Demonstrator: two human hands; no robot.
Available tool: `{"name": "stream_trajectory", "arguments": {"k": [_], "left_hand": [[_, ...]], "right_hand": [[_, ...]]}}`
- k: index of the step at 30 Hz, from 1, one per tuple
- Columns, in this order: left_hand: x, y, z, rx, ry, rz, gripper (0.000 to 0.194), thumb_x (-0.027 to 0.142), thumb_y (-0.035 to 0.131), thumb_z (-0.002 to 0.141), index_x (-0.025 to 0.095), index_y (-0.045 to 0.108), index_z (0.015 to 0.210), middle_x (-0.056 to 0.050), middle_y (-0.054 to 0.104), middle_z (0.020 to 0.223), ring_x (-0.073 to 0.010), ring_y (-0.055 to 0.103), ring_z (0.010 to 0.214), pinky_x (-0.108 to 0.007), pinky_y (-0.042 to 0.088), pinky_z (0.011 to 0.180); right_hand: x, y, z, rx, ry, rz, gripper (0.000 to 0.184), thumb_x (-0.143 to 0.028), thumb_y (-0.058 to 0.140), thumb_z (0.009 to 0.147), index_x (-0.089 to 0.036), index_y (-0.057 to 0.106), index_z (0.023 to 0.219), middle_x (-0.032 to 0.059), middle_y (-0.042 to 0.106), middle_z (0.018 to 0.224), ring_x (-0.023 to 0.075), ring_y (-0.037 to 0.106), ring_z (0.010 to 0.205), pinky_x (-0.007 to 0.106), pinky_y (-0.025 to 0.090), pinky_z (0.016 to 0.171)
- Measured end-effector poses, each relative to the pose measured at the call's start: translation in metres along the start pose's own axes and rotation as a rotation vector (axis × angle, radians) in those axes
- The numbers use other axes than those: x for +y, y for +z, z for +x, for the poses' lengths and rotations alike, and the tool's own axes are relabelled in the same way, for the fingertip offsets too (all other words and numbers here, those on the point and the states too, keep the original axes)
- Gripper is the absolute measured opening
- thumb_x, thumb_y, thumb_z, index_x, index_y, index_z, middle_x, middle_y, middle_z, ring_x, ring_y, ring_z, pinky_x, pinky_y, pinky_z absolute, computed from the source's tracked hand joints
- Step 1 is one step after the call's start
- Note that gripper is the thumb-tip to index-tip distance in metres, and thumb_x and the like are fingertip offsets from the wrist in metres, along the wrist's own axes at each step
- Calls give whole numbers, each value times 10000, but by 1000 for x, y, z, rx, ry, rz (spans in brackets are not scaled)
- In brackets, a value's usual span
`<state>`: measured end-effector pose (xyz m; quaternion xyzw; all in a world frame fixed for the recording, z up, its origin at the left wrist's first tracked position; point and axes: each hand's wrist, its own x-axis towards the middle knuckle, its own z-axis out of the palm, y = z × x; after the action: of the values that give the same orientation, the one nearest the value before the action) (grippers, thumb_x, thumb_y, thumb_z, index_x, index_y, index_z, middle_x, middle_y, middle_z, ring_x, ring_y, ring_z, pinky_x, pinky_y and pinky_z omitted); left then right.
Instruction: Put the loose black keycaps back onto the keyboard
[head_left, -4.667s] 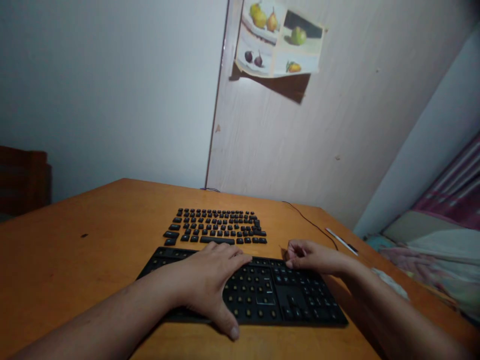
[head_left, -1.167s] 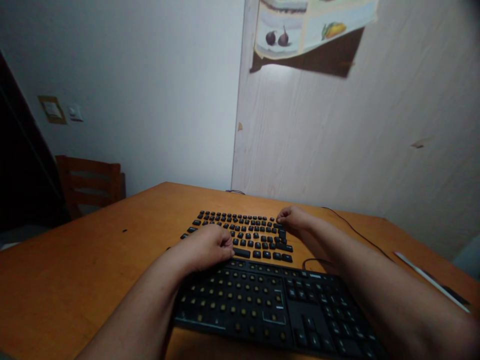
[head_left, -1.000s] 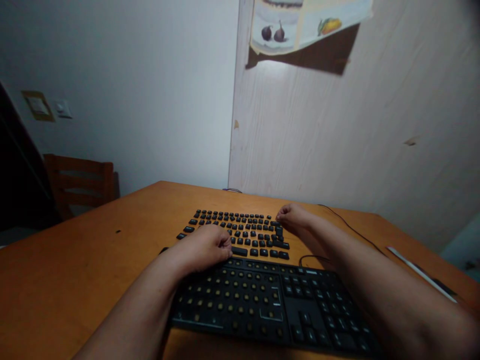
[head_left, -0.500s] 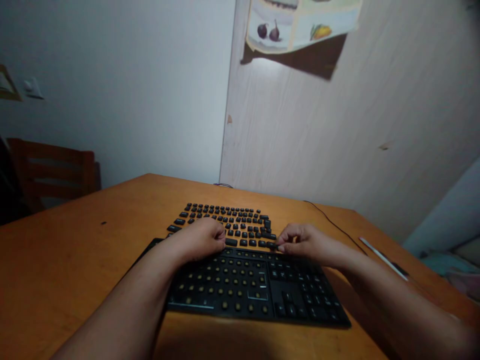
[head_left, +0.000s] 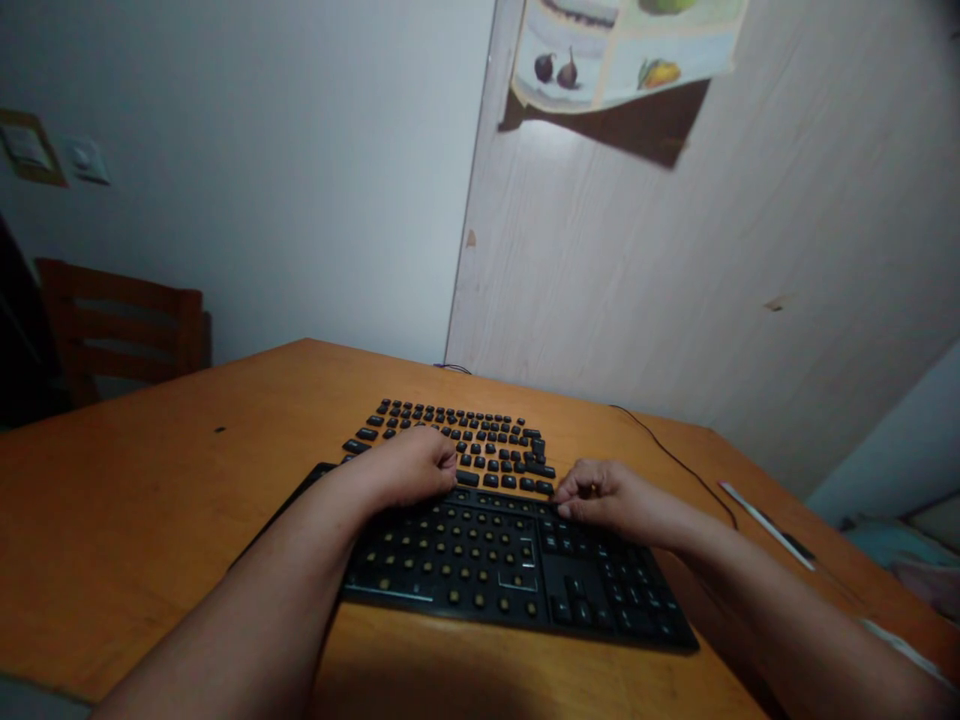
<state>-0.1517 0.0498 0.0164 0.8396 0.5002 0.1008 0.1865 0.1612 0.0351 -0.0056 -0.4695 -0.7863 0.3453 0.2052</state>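
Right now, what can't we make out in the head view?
All in the head view:
Left hand: any grip, hidden by its own curl.
Right hand: whether it pinches a key, too small and dark.
Keyboard: left part, behind the left forearm.
Loose keys: letters, too small.
Poster: top, cut off by the upper edge.

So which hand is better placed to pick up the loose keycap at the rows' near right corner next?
Probably the right hand: it is close beside that corner keycap, while the left hand is farther left, by the long keycap.
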Motion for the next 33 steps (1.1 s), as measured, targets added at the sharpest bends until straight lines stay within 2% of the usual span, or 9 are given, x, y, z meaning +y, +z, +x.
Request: {"name": "stream_trajectory", "arguments": {"k": [7,12,22,29,33], "left_hand": [[4,-2,0,9,-4,24,129,250,491,732,184,580,667,-4,576,642,-130,477,595,-261,284,547],[2,-1,1,19,12,26,127,251,486,728,187,564,650,2,563,628,-128,473,583,-260,276,538],[-2,2,2,10,3,15,166,297,476,745,191,579,668,1,581,639,-134,485,591,-263,293,538],[4,-1,-1,9,-6,-1,161,296,492,742,187,563,647,2,574,626,-130,472,590,-262,295,546],[3,0,0,6,-17,3,147,292,502,735,186,573,662,-1,588,642,-128,467,589,-262,297,556]], "right_hand": [[4,0,-1,-26,-8,-22,110,-280,681,766,-174,675,737,7,610,722,137,543,656,261,426,613],[1,2,-1,9,-22,-79,103,-263,665,769,-168,661,729,11,596,733,138,542,660,263,429,610],[2,2,-3,-10,-1,-132,98,-253,621,808,-171,630,756,-5,573,693,127,512,623,242,398,567],[-13,3,-6,16,-41,-274,75,-226,621,793,-178,612,735,4,577,738,140,541,671,246,399,593],[-14,4,-4,-22,-8,-182,102,-232,625,781,-177,582,706,-14,545,682,126,503,626,235,375,560]]}}
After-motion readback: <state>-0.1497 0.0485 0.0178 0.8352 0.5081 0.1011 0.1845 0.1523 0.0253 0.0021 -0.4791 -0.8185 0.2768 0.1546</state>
